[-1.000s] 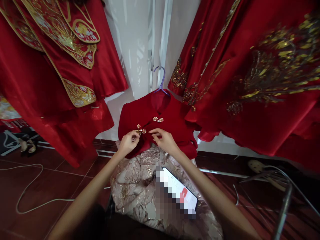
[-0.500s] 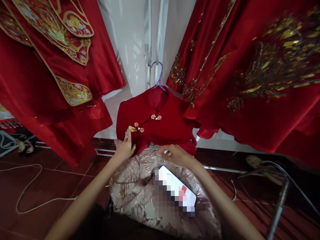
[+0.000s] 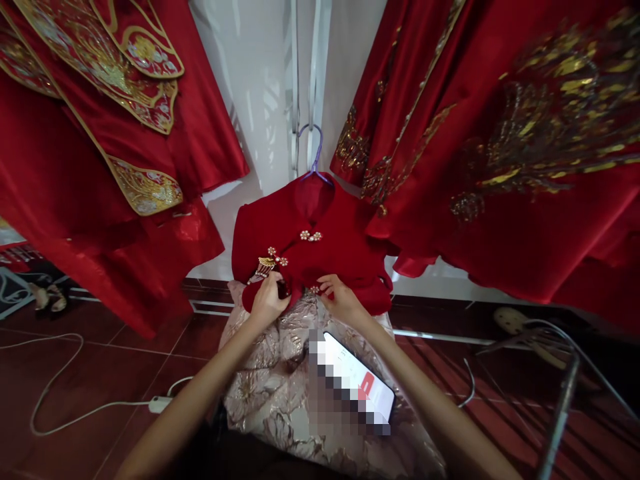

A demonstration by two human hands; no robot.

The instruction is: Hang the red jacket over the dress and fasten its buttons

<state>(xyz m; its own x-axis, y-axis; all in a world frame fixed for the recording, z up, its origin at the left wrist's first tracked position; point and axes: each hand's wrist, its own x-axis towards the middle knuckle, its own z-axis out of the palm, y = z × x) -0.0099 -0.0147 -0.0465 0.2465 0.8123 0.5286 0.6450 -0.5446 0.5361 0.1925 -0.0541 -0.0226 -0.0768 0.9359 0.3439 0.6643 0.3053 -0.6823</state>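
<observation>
A red jacket [image 3: 350, 233] with flower-shaped bead buttons hangs on a purple hanger [image 3: 317, 150] in front of me. My left hand [image 3: 270, 300] pinches the jacket's front cloth, just below a gold fan-shaped brooch [image 3: 267, 262] with beaded tassels. On the other side of the front opening, my right hand [image 3: 343, 300] has its bent fingers on the lower edge, beside a small beaded button [image 3: 314, 290]. Its fingertips look closed on the cloth there. Below the jacket spreads pale, shiny floral fabric [image 3: 270, 393]. A lit phone [image 3: 380, 400], partly pixelated, lies on that fabric.
Embroidered red garments hang at left [image 3: 200, 127] and right [image 3: 525, 233]. A white cable [image 3: 83, 373] and a power strip [image 3: 160, 404] lie on the tiled floor. Shoes [image 3: 50, 297] stand far left. A metal frame leg [image 3: 557, 420] rises at right.
My left hand has moved from the brooch down and right onto the jacket's front cloth, uncovering the tassels. My right hand has shifted slightly up to the lower button.
</observation>
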